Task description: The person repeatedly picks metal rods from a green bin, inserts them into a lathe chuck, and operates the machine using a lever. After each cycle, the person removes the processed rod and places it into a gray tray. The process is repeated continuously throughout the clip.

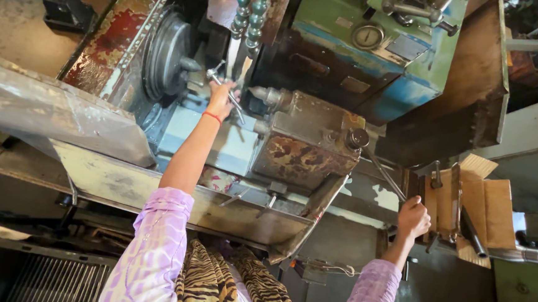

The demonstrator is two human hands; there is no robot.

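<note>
Fingers of the left hand (221,98) curl tight around a slim metal handle (226,91), a bright rod that juts out on both sides of the fist, one end toward the grey round chuck (168,54), the other slanting down past the wrist. A red thread band (211,116) circles that wrist. The handle lies directly inside the closed grip, just beside the chuck and above the pale blue carriage (204,139) of the lathe. Fingers of the right hand (413,219) close in a fist over the end of a long steel lever (384,174), which runs up and left from the fist to a round knob (357,138) on the rust-mottled housing (306,150). Both sleeves are lilac-patterned. A cardboard piece (483,207) sits just right of the right hand, with a dark bar (472,235) lying across it
</note>
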